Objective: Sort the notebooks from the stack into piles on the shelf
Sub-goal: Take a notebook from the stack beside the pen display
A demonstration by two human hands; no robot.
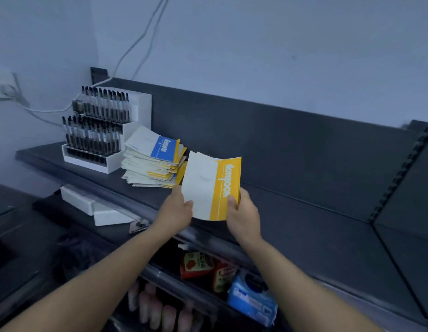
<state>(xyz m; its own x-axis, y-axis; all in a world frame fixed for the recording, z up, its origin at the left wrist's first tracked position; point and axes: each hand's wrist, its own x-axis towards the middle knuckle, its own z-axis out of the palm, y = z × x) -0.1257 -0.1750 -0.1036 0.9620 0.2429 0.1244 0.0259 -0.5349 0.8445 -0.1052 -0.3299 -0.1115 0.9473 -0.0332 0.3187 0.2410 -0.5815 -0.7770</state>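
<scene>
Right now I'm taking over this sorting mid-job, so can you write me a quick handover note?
Left grip holds the lower left edge of a yellow-banded notebook; right grip pinches its yellow edge. It is held up just right of the stack, which sits on the shelf beside the pen display, a blue-banded notebook on top.
Done: one notebook in hand; no sorted pile shows yet.
Left: lay this one down to start a pile, then sort the rest.

Matt dark metal shelf (292,212), smooth paper-covered notebook (208,183), glossy plastic packet (251,300).
</scene>
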